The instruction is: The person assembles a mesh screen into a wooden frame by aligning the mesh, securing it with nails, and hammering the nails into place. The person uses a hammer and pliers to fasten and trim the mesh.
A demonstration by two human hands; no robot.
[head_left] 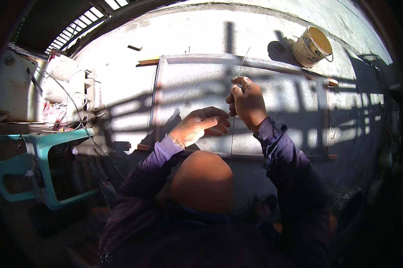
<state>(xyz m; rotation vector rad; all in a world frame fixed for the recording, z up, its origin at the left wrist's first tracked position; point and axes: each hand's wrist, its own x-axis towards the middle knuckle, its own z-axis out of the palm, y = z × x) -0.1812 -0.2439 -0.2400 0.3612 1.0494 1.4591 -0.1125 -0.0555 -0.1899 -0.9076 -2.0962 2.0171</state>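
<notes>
In the head view, a thin wire rises over the framed mesh screen, pinched between thumb and index finger of the right hand, above the middle of that screen; its free end reaches up toward the screen's far edge, and a faint line continues down below the hand toward the near edge. The left hand is spread loosely with bent fingers over the screen's near-left part, fingertips close to the line of the wire; whether they touch it I cannot tell. Just outside the screen's near edge, below the left hand, is a smooth rounded form I cannot identify. Beyond the screen's far-right corner stands a dirty bucket with a wire handle; left of the screen, well apart, is a turquoise plastic stool. Wooden pieces poke out at the screen's corners. Both hands are well inside its left and right edges, with a broad stretch of bare mesh to the right hand's right, striped by shadows.
</notes>
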